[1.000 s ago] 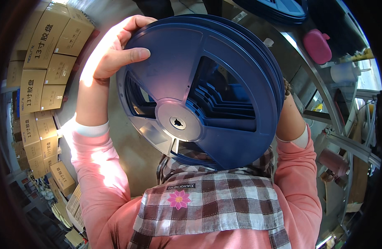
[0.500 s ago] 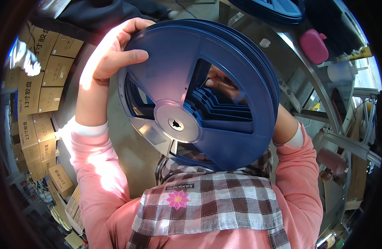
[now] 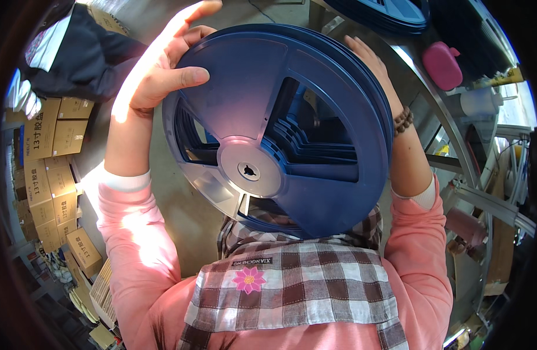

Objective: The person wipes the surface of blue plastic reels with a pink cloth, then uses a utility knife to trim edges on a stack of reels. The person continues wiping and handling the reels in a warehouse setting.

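A stack of several dark blue plastic reels (image 3: 332, 204) stands tilted at my lap. Its front reel has wide cut-out windows and a round pale hub with a small centre hole. My left hand (image 3: 163, 73) grips the upper left rim, thumb on the front face; one finger sticks up above the rim and others go behind it. Along the upper right rim lies my right hand (image 3: 373, 61), fingers stretched out flat against the stack's edge; its thumb is hidden. Through the window, the spokes of the rear reels show.
Brown cardboard boxes (image 3: 44, 175) are piled on the left. More blue reels (image 3: 391, 14) lie at the top right near a pink case (image 3: 441, 65). A metal frame (image 3: 490, 201) runs down the right side. Someone in dark clothing (image 3: 96, 58) is at the upper left.
My right hand has come out from behind the front reel's window and moved to the outer right rim. A left finger has lifted. The person in dark clothing has shifted left.
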A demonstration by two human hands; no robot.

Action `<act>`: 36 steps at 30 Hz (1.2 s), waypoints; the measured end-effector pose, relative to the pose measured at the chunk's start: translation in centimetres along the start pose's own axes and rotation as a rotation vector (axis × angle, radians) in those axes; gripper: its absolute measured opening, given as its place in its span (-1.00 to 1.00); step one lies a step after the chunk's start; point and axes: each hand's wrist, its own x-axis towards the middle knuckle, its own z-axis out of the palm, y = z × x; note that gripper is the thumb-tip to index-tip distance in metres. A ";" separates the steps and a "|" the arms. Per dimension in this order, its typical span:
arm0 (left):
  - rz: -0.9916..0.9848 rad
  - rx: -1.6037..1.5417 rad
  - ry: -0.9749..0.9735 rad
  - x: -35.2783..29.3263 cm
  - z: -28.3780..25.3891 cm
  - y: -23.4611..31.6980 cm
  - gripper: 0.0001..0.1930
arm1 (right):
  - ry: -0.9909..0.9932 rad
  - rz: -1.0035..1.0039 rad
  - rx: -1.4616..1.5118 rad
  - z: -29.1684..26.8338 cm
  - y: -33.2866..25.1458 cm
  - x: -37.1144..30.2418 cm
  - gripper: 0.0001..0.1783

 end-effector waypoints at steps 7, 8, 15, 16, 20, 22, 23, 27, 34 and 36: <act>-0.273 0.175 -0.070 0.0 -1.5 -0.1 -0.37 | -0.190 0.359 0.768 -3.1 0.0 1.1 -0.76; -0.187 0.218 -0.060 0.1 -1.5 -0.3 -0.34 | -0.295 0.426 0.878 -4.9 0.1 1.8 -0.72; -0.071 0.198 -0.058 0.3 -0.9 -0.1 -0.37 | -0.398 0.224 1.680 -9.0 2.3 3.2 -0.76; -0.104 0.182 -0.066 0.1 -1.0 0.3 -0.41 | -0.241 0.335 1.683 -7.4 1.3 3.1 -0.72; -0.114 0.220 -0.067 0.0 -1.1 0.9 -0.40 | -0.207 0.261 1.422 -0.8 1.8 1.0 -0.72; -0.133 0.230 -0.060 -0.1 -1.0 1.0 -0.41 | -0.181 0.211 1.294 0.3 -0.9 1.0 -0.71; -0.130 0.239 -0.059 -0.2 -1.1 1.0 -0.41 | -0.167 0.192 1.234 0.7 -1.9 1.1 -0.71; -0.114 0.229 -0.061 -0.1 -1.1 0.9 -0.41 | -0.116 0.161 1.034 1.7 -4.6 1.5 -0.69; -0.148 0.173 -0.059 -0.2 -1.3 0.3 -0.41 | -0.074 0.102 0.791 2.7 -6.0 1.5 -0.66; -0.139 0.156 -0.056 -0.4 -1.2 0.2 -0.40 | -0.069 0.083 0.706 2.6 -5.3 1.4 -0.65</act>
